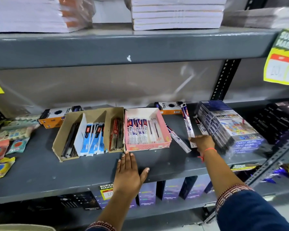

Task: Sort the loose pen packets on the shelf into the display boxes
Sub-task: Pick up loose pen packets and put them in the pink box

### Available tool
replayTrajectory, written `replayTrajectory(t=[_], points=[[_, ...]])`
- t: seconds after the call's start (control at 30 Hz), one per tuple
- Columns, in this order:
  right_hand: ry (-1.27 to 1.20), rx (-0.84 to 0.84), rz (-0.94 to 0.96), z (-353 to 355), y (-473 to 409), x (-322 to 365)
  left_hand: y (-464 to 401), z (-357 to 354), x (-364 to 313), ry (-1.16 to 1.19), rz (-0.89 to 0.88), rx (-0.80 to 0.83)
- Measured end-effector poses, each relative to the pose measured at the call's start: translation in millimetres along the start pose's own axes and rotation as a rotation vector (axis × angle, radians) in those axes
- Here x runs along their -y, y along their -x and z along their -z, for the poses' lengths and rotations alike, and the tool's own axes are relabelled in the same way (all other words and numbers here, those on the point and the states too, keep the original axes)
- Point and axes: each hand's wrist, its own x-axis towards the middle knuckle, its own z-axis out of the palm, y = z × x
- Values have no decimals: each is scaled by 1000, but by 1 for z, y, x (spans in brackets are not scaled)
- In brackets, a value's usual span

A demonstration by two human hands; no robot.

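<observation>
A pink display box (163,124) in the middle of the grey shelf (40,172) holds several white-and-purple pen packets. To its left stands a brown cardboard box (60,135) with dividers, holding black, blue and red packets. Loose white-and-purple pen packets (178,139) lie on the shelf right of the pink box. My right hand (203,142) grips the lower end of a loose pen packet (188,120) that stands tilted. My left hand (129,170) rests flat on the shelf just in front of the two boxes, fingers spread, holding nothing.
A stack of purple colour-pencil boxes (230,127) sits close to the right of my right hand. Orange-and-black boxes (53,117) lie behind the display boxes. Small sachets (5,147) are piled at the far left. Notebook stacks (177,12) fill the shelf above.
</observation>
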Motion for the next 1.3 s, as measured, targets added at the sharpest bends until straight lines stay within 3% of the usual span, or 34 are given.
replayTrajectory(t=[0.1, 0.2, 0.4, 0.57, 1.03, 1.3], points=[[38, 38, 11, 5, 4, -3, 0, 0, 0, -1, 14, -1], [-110, 123, 47, 5, 12, -2, 1, 2, 0, -44, 2, -3], [-346, 506, 232, -10, 88, 3, 1, 1, 1, -54, -21, -17], [-351, 636, 237, -31, 125, -4, 4, 5, 0, -83, -6, -15], [-213, 523, 211, -49, 113, 35, 1, 4, 12, -56, -68, -38], [353, 382, 291, -116, 62, 71, -2, 5, 11, 73, -36, -46]])
